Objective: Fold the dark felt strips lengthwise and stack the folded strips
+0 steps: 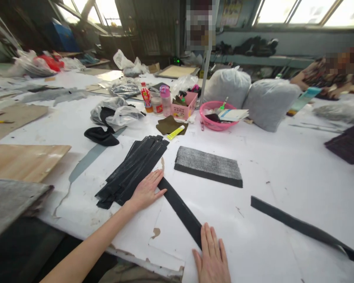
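A dark fabric strip lies slantwise on the white tabletop. At its upper end rests my left hand, laid flat with the thumb out. My right hand presses flat over the strip's lower end, fingers stretched and thumb apart, hiding that end. Just left of the strip is a fanned pile of dark strips, partly under my left wrist. Beyond the strip sits a neat grey stack of cut fabric pieces with dark edges. Another long dark strip lies to the right, running out of view.
A yellow tube lies on olive fabric scraps. Behind are a pink basket, a pink box, a bottle and stuffed bags. A wooden board lies left. At far right, another person's arms rest by the table.
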`<state>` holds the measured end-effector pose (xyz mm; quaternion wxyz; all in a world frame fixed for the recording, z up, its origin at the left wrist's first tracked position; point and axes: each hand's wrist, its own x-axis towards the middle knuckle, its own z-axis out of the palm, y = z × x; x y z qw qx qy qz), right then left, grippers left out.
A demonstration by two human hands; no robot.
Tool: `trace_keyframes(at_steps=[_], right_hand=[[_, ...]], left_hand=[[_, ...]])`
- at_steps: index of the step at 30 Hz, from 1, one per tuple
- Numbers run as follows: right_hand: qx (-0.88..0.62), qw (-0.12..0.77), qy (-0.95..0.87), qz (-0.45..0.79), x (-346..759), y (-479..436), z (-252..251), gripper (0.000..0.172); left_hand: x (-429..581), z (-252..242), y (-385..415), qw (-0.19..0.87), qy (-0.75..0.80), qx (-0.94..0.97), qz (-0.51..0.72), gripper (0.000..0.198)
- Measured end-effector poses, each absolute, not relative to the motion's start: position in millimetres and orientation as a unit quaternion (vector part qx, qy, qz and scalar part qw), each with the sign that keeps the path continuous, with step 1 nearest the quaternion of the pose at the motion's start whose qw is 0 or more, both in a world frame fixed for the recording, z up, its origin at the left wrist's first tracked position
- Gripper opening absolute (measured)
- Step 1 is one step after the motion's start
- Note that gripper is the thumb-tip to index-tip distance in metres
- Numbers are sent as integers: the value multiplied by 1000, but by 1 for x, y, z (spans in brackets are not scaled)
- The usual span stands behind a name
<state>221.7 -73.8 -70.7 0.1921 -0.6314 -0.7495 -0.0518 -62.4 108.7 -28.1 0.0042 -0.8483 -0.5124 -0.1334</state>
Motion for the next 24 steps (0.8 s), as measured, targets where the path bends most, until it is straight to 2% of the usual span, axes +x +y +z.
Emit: trace_keyframes(at_steps=[4,7,12,18,20,22,24], right_hand=[[-630,215,-744,-67,240,-78,-82,60],[-658,175,-731,-35,240,-66,-63,56],[-687,55,-719,86,228,-34,-26,29],[-644,10,-737,204,233,-13,15,11],[-630,26,-748,207,237,-9,35,6],[-612,76,-764,190,241,-2,54,10],[-592,127,-776,176,245,5,67,12]], left_hand=[[-65,-33,109,10,-501,-850,-160,64],[-63,-31,107,22,-481,-861,-165,55],[-59,-19,106,14,-432,-889,-152,42],[-41,8,96,-51,-357,-922,-142,23],[-34,17,88,-106,-369,-912,-147,25],[-32,24,84,-185,-388,-890,-150,28],[-31,31,82,-237,-388,-878,-148,22]])
